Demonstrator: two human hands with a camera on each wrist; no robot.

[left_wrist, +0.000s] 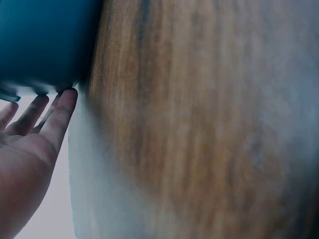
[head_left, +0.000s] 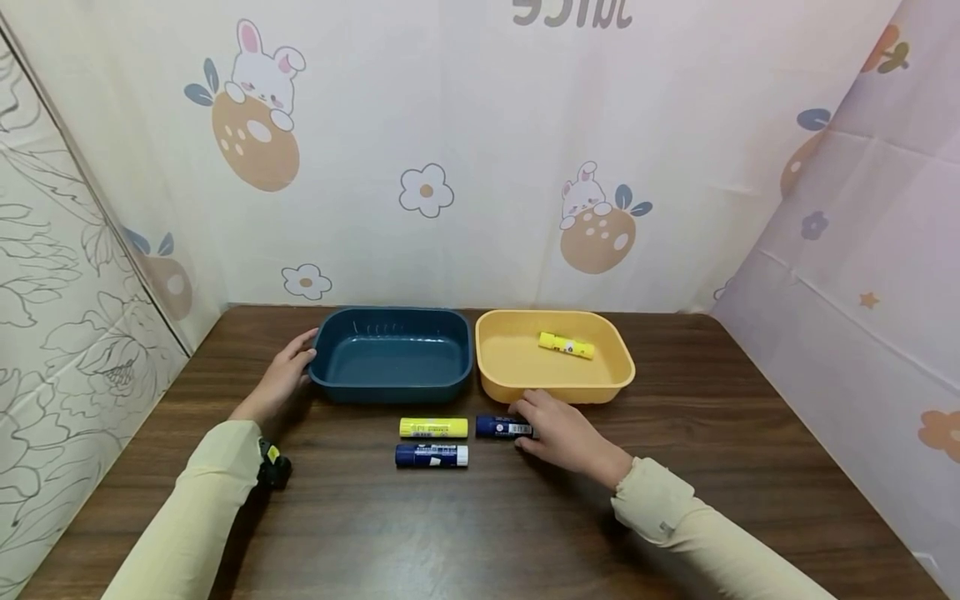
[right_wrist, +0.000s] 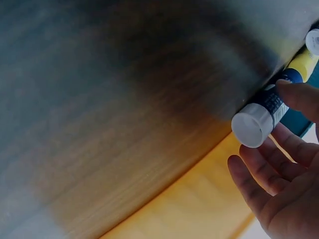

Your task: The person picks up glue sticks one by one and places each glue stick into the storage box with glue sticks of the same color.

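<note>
My left hand [head_left: 283, 377] touches the left end of the dark blue bin [head_left: 390, 396] with its fingers extended; in the left wrist view the fingertips [left_wrist: 69, 97] lie against its wall. With thumb and fingers, my right hand [head_left: 558, 429] pinches a navy glue stick [head_left: 497, 427] lying on the table, its white cap [right_wrist: 251, 125] toward the right wrist camera. To the left lie a yellow glue stick [head_left: 433, 428] and, nearer the person, another navy glue stick [head_left: 429, 456] with a white cap. A second yellow glue stick [head_left: 566, 346] rests inside the yellow bin [head_left: 555, 393].
Both bins stand side by side near the back edge of the brown wooden table [head_left: 337, 533]. Behind them hangs a printed curtain [head_left: 495, 242], with patterned panels at left and right. A small black object [head_left: 276, 471] sits at the left cuff.
</note>
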